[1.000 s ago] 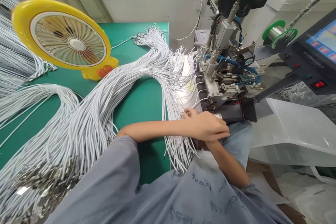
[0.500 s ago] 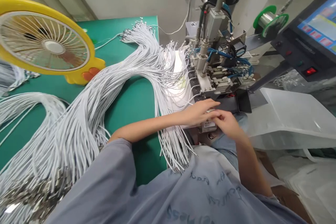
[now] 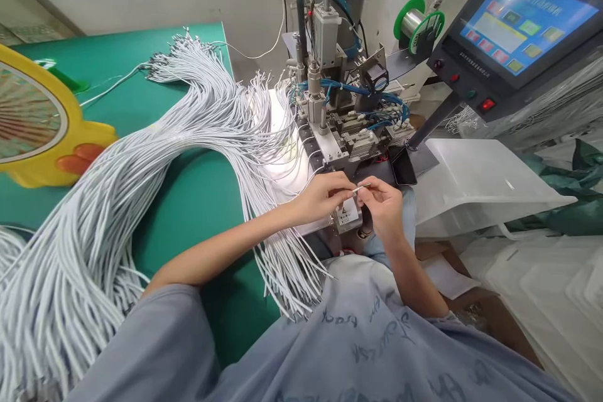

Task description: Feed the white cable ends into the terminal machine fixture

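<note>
My left hand [image 3: 326, 196] pinches a white cable [image 3: 356, 191] near its end, in front of the machine. From the right, my right hand [image 3: 380, 200] closes thumb and finger on the tip of that same cable. The tip is too small to make out. Just beyond my hands stands the machine [image 3: 325, 132], with metal cylinders, blue air tubes and a black front block. A large bundle of white cables [image 3: 155, 144] lies to the left, and their loose ends [image 3: 292, 276] hang by my left forearm.
A yellow fan [image 3: 70, 119] stands on the green table [image 3: 202, 195] at the left. On the right are a control screen [image 3: 522, 25], a green wire spool [image 3: 417, 25], a small black chute [image 3: 404, 166] and a translucent plastic bin [image 3: 475, 176].
My view has swung right, bringing the screen further in. My hands, overlapping before, have drawn slightly apart, and the cable end now shows between my fingertips.
</note>
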### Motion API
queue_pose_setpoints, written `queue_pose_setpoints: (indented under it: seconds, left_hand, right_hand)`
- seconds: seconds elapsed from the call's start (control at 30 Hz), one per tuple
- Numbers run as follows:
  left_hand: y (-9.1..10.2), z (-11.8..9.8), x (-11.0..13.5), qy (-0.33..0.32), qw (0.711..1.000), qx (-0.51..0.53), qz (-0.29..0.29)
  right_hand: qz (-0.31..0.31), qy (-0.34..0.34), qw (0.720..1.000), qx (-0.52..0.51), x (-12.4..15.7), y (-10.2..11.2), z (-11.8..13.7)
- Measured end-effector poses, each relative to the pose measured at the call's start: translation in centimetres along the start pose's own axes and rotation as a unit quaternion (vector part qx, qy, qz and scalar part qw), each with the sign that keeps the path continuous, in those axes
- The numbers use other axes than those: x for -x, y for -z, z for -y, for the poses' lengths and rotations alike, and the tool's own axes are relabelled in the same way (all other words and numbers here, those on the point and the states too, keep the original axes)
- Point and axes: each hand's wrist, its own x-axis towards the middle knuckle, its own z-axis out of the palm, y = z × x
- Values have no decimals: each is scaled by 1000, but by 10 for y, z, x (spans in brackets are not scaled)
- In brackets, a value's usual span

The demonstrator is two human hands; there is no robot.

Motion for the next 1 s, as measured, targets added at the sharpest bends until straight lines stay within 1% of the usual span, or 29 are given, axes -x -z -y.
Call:
queue_pose_setpoints:
  seconds: [0.1,0.23,0.3,0.4,0.5,0.67,0.73,0.8,0.87,0.93,0.97,1.0]
  left_hand:
    - [1,-1,0,-32,999,-23,-17]
    - [3,2,0,-88,991,-101,-26]
    - [2,5,0,-102,986,-130,-30]
    - [1,10,1,-101,979,-172,-32]
    - [-1,11,2,-96,978,-182,-44]
    - [-1,9,2,-91,984,-141,-67]
    - [1,10,2,-102,980,-161,-62]
    - [2,12,1,-125,962,-236,-51]
    - [5,14,1,-147,926,-346,-37]
    - [6,16,1,-159,889,-428,-29]
    - [6,17,1,-159,882,-443,-30]
    - [6,17,1,-154,885,-438,-35]
  right_hand:
    - [14,9,1000,13,-3,2,2]
    - [54,-10,994,92,-9,10,10]
    - [66,-30,989,131,-12,14,14]
    - [70,-56,981,170,-15,17,16]
    - [56,-57,982,171,-14,16,10]
    - [15,-54,996,74,-6,2,-3]
    - [-12,-26,995,92,-3,-2,-3]
    - [-31,35,983,180,-3,-3,0]
    - [-22,93,955,282,-6,0,4]
    - [15,112,935,335,-11,2,6]
    - [32,108,933,341,-13,3,6]
    - [42,101,936,335,-15,4,5]
